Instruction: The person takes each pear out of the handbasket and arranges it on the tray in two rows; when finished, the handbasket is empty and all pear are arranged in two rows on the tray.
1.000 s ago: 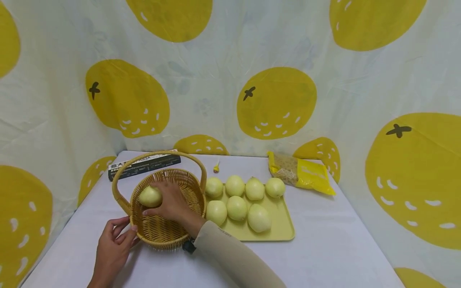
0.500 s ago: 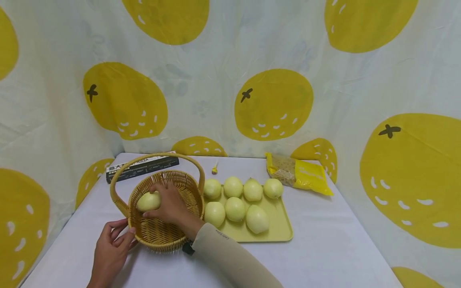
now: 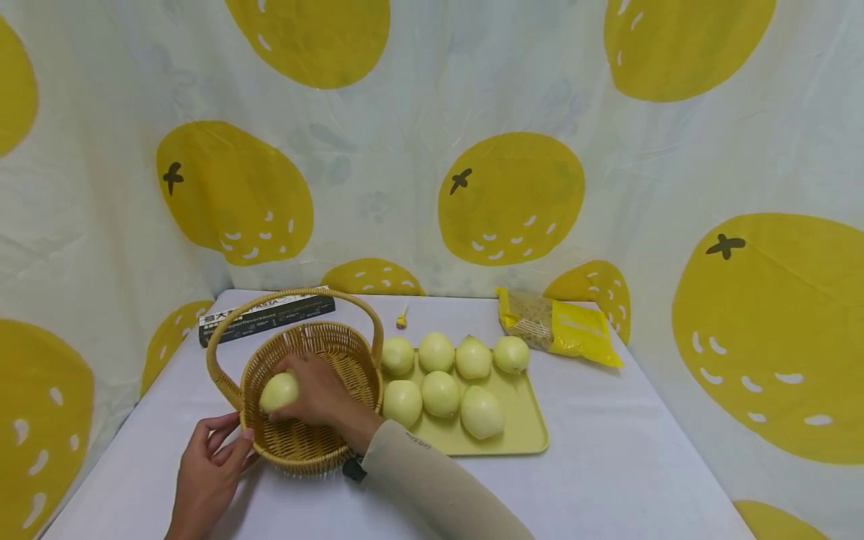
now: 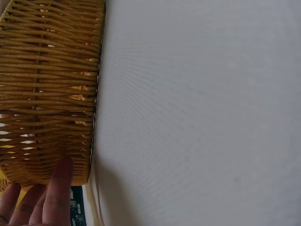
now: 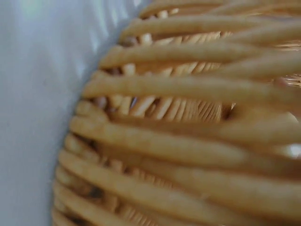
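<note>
A round, pale yellow-green fruit [image 3: 280,391] is inside the wicker basket [image 3: 307,465], near its left wall. My right hand [image 3: 316,386] reaches down into the basket and grips this fruit from its right side. At the basket's front left, my left hand [image 3: 211,461] holds the wall, thumb at the rim and fingers against the outside. The left wrist view shows those fingers [image 4: 59,195] touching the woven wall [image 4: 47,94] low down. Weave [image 5: 164,141] fills most of the right wrist view and hides the right hand there.
Several more such fruits [image 3: 482,412] lie on a yellow tray [image 3: 523,427] right of the basket. Behind are a dark pasta box [image 3: 270,322], a small lollipop [image 3: 402,321] and a yellow bag [image 3: 560,330]. The basket's tall handle [image 3: 297,291] arches over its opening.
Inside the basket, my right hand has shifted the fruit slightly toward me, turning it a little. My left hand keeps its place at the basket. The view has tilted slightly.
</note>
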Motion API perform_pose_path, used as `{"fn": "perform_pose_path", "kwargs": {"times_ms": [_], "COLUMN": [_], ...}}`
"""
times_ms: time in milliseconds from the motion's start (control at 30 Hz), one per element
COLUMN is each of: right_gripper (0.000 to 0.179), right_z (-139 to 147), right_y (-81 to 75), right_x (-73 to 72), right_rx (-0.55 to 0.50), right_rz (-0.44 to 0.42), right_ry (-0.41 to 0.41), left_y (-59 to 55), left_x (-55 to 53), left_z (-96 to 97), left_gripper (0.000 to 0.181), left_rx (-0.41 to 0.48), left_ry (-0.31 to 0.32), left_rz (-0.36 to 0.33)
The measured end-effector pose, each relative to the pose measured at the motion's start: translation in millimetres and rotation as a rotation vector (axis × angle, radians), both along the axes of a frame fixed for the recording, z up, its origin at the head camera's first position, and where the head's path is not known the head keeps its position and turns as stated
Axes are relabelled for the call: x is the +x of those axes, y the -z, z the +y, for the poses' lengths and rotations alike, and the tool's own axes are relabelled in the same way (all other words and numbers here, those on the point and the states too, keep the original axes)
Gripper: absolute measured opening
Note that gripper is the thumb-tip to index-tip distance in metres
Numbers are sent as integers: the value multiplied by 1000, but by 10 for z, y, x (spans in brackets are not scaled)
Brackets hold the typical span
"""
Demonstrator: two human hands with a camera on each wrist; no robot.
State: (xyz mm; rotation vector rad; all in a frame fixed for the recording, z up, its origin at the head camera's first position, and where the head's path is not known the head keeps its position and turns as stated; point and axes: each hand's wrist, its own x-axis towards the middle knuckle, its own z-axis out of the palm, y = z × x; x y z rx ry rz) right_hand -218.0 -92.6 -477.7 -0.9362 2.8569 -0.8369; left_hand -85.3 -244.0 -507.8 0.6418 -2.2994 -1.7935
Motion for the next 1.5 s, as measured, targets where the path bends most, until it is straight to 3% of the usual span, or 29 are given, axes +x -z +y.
{"fn": "perform_pose_path", "kwargs": {"times_ms": [200,367,500,767,1133,1500], "right_gripper": [72,74,74,75,78,75], "right_z": [-22,-21,12,170,594,1142], "right_y": [-9,-60,-150,-376,-661,-782], "right_x": [-2,11,33,161,381,483], "right_rx": [-20,-113,-210,-295,-382,-454], "right_rz": [56,95,111,112,225,226], "right_ry": [-18,-15,-4,-49,-157,-183], "left_y": [12,18,4,-21,-5,-9], "left_x": [6,8,9,-2,5,-7], "left_z": [4,4,10,16,9,19], "left_gripper": [53,53,52,53,51,54], "left_rx": [-1,-1,-1,-9,-20,-42], "left_ry": [-2,5,-3,6,7,-7], "left_rz": [16,27,29,23,32,-6]}}
